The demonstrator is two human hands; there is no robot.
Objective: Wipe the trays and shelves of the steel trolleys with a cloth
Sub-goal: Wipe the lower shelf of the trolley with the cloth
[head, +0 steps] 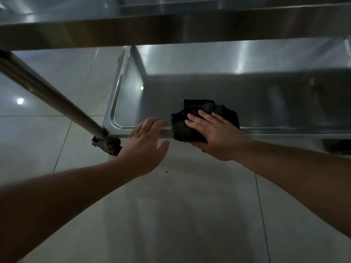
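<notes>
At frame centre my right hand [212,133] presses the dark cloth [190,128] over the lower tray's [266,95] front rim, fingers straight, thumb underneath. My left hand [147,137] rests open on that rim, just beside it.

The right hand [214,133] lay on top of the dark cloth [191,128], so the middle of the cloth was hidden. The thumb went under the cloth and could not be seen. The left hand [146,143] was blurry, and it was hard to tell if its fingertips touched the rim of the lower shelf [266,130]. The shelf ran off the right edge. The upper shelf [171,29] covered its back part. The wheel [107,145] was dark and blurred.
</notes>
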